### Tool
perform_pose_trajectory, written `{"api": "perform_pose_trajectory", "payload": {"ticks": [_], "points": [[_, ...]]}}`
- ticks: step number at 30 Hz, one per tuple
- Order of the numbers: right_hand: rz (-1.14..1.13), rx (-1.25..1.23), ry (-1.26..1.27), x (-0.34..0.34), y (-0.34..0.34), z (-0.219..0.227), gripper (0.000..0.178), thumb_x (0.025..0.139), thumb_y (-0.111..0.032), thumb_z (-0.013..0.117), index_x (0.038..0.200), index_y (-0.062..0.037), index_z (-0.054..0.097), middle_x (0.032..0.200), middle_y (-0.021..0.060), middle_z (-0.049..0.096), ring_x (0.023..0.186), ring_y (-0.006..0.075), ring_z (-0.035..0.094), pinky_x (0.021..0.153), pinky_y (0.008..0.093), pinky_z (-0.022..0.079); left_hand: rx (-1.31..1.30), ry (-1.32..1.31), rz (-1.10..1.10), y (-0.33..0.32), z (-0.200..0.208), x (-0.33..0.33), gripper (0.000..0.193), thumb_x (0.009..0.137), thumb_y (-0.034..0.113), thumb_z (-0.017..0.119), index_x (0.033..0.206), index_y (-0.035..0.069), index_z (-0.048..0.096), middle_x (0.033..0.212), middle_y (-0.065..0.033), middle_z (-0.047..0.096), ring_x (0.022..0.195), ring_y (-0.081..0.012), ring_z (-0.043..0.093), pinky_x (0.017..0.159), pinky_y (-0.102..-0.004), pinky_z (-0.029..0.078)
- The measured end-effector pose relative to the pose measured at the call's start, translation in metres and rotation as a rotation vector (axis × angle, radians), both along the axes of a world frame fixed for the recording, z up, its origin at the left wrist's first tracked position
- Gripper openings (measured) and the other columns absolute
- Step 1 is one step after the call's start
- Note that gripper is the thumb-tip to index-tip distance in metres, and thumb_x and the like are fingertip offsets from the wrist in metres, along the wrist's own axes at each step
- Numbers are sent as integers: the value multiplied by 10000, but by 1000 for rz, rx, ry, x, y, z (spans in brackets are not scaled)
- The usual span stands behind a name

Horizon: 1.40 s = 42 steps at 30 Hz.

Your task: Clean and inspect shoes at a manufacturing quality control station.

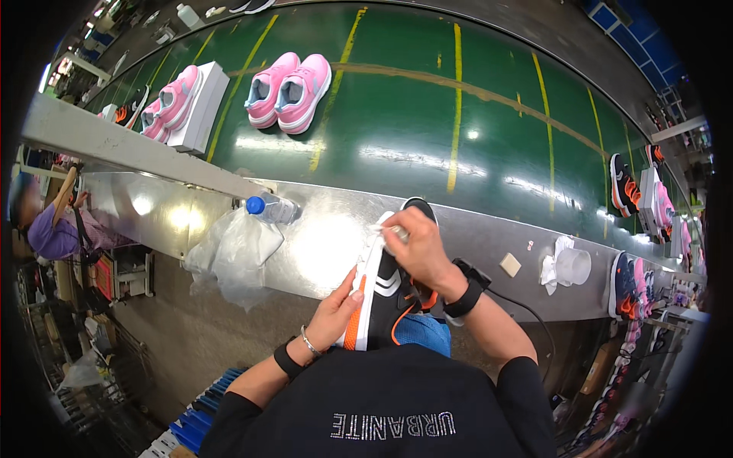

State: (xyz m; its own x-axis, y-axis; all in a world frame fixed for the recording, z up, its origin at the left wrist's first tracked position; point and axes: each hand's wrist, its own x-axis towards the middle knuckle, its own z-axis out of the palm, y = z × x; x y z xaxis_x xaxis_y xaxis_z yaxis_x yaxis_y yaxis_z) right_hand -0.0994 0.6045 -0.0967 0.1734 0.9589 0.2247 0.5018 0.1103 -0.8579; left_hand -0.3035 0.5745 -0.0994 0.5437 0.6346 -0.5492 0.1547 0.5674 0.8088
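Black shoe [387,273] is gripped by left hand [336,313], beneath right hand [418,246] pinching something white [379,229].

The shoe [384,296] is black, with pale chevrons on its side, a white sole edge, orange on the underside and thin orange trim. It is held tilted, sole turned left, its length running near to far. A white scrap [376,228] (too small to identify) is at its far part.

A steel bench [481,244] edges a green conveyor [405,114].
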Motion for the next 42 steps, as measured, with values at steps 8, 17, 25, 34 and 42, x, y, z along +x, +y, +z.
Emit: {"api": "perform_pose_trajectory", "payload": {"ticks": [8, 17, 25, 34, 42], "points": [[14, -66, -38, -10, 4, -4, 86, 726, -50, 594, 803, -14, 605, 692, 117, 508, 622, 255, 524, 566, 325, 413, 81, 67, -25, -3, 8, -10, 510, 927, 213, 424, 1352, -6, 245, 1282, -105, 425, 1125, -116, 405, 933, -241, 336], [259, -11, -38, -50, -50, 15, 96, 712, -13, 614, 790, -67, 602, 685, 42, 467, 688, 214, 471, 630, 312, 344, 47, 0, 18, -2, -10, -20, 477, 950, 220, 346, 1347, -23, 245, 1343, -122, 355, 1223, -152, 332, 1009, -260, 251], [168, -46, 6, -44, -42, 23, 142, 711, -24, 625, 849, -53, 609, 776, 56, 576, 736, 201, 514, 673, 301, 393, 49, -2, -41, 8, -3, -21, 507, 951, 254, 341, 1349, -36, 222, 1371, -147, 306, 1271, -188, 277, 1030, -276, 222], [291, -22, -118, -58, -49, 28, 133, 698, -16, 623, 822, -44, 583, 701, 80, 472, 676, 239, 457, 636, 327, 364, 23, -44, 70, 7, -5, -28, 503, 936, 227, 397, 1353, -10, 242, 1332, -153, 365, 1224, -169, 337, 992, -259, 268], [39, -92, -176, -60, -32, 13, 99, 721, -42, 616, 805, -59, 567, 727, 76, 482, 709, 242, 456, 646, 334, 327, 39, 1, 58, 15, -1, -29, 494, 929, 210, 399, 1337, -32, 261, 1316, -170, 383, 1214, -184, 358, 989, -260, 277]]}}
